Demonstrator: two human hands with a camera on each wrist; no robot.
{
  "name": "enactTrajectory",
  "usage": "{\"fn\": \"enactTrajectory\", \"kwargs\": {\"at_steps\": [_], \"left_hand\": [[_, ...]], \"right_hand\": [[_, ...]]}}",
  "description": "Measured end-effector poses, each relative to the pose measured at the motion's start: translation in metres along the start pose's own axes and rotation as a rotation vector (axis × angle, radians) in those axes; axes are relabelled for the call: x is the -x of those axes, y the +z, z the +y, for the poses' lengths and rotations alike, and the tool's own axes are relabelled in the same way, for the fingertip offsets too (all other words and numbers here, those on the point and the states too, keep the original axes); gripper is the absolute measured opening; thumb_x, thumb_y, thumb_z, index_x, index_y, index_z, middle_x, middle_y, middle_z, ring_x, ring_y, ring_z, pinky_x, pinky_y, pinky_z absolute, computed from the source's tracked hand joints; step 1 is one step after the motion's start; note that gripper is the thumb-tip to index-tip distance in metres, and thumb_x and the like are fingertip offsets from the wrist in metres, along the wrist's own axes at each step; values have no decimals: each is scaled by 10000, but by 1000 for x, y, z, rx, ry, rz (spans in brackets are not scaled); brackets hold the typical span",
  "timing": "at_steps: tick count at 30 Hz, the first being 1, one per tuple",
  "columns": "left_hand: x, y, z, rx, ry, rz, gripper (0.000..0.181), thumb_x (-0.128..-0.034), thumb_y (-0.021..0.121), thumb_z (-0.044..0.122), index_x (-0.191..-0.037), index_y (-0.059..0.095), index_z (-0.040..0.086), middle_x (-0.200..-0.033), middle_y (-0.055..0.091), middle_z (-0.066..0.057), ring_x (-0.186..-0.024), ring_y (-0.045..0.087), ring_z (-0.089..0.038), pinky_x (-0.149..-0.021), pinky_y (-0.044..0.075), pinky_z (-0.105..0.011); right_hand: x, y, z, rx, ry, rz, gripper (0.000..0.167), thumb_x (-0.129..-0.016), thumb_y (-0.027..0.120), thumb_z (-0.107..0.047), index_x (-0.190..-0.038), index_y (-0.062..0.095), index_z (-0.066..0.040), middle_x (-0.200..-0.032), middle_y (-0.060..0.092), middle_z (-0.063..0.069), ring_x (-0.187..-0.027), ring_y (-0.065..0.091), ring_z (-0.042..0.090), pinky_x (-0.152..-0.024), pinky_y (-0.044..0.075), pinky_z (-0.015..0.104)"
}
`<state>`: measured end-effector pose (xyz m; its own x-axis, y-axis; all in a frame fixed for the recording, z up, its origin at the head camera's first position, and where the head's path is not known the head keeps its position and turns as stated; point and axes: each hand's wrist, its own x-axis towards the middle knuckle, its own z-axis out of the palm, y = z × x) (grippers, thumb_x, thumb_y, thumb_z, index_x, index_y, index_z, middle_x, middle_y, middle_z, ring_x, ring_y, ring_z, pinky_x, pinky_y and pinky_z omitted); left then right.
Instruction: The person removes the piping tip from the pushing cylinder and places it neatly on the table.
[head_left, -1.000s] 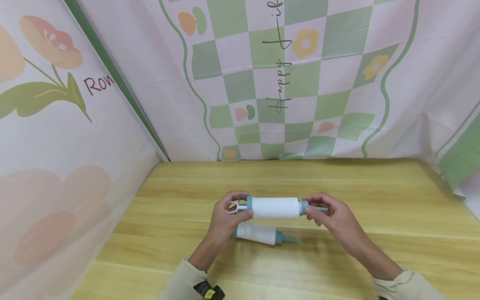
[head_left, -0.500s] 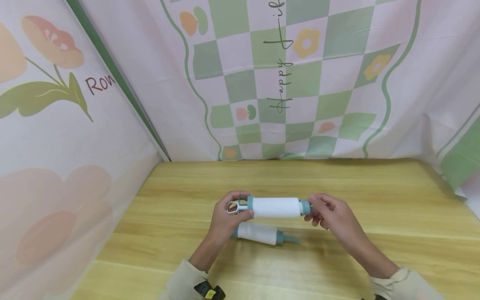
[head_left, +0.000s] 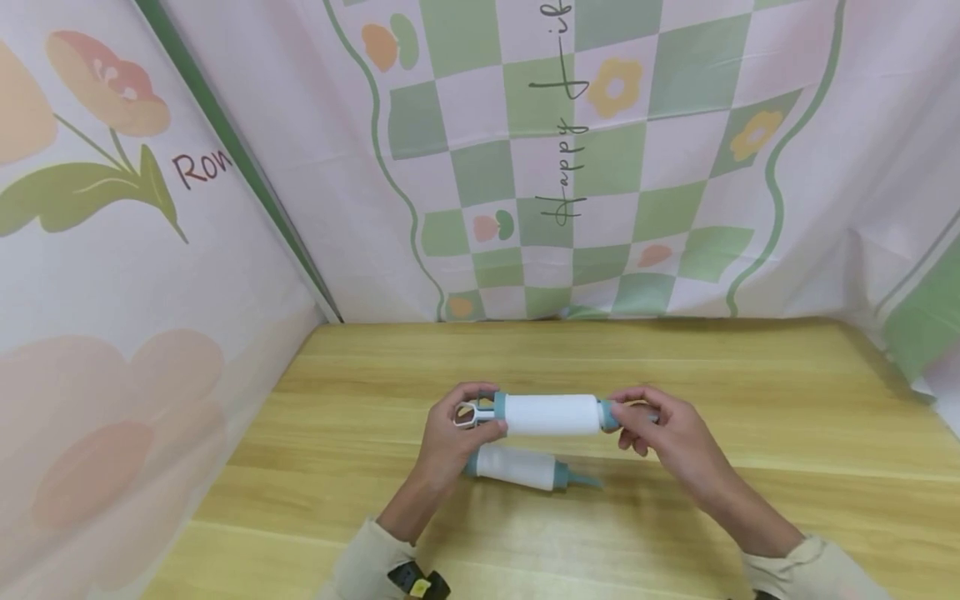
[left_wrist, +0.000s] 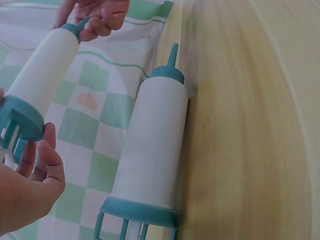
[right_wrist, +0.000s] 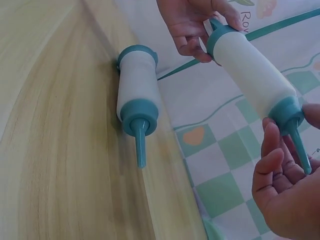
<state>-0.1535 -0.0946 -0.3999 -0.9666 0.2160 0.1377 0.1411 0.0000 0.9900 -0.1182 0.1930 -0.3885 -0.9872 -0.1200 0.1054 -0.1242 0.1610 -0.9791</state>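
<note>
- Using the lying bottle (head_left: pixel 517 467) as my landmark here.
- Held bottle (head_left: pixel 551 415) is up in the air just beyond it.
- Left hand (head_left: pixel 444 442), past its collar end, grips the held one's teal collar (head_left: pixel 500 407).
- Right hand (head_left: pixel 677 433), out past its nozzle tip, pinches the nozzle cap (right_wrist: pixel 285 111); that thumb just came back onto it, so I'd call both ends secure again.

The right hand (head_left: pixel 678 437) has returned to the teal cap (right_wrist: pixel 284 111).
</note>
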Motion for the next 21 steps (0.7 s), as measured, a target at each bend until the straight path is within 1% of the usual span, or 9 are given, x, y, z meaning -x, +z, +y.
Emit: {"fn": "enactTrajectory", "kwargs": {"at_steps": [3,8,12,14,16,21], "left_hand": [[0,-1,0,-1,-12,3,408,-809,787,87,-1201,673,94,-1260,584,-68,-1004,496,-248,-856,440,-385],[-1,-3,0,-12,-19,4,406,-812,791,84,-1200,672,94,-1236,581,-74,-967,467,-243,-788,446,-343],[-2,-4,1,-18,-21,-3,408,-812,791,79,-1202,670,87,-1199,585,-78,-953,455,-251,-759,438,-335],[-3,-6,1,-22,-17,-13,407,-817,785,77,-1206,665,79,-1192,591,-81,-980,466,-256,-802,429,-344],[-3,-7,1,-22,-14,-25,403,-824,780,73,-1209,660,67,-1188,596,-89,-983,473,-253,-817,425,-344],[-4,-10,5,8,-30,-65,413,-825,773,45,-1217,644,53,-1179,576,-115,-915,528,-229,-750,499,-312]], "right_hand": [[1,0,1,6,-30,-10,319,-1023,594,-159,-1239,567,75,-958,672,116,-787,625,231,-645,514,274],[2,-2,2,19,-70,-24,300,-1010,607,-115,-1247,567,64,-1058,655,107,-885,645,253,-696,530,278],[2,-4,3,29,-99,-23,287,-996,623,-86,-1242,574,53,-1073,661,99,-907,648,236,-701,533,280],[1,-4,3,33,-111,-19,284,-988,631,-73,-1238,577,51,-1070,667,88,-906,649,222,-699,536,278],[1,-5,3,33,-121,-17,282,-983,636,-63,-1235,579,51,-1068,671,80,-903,650,214,-695,537,275],[1,-7,4,36,-132,-26,271,-984,634,-57,-1225,578,52,-1064,675,78,-904,650,214,-701,542,277]]}}
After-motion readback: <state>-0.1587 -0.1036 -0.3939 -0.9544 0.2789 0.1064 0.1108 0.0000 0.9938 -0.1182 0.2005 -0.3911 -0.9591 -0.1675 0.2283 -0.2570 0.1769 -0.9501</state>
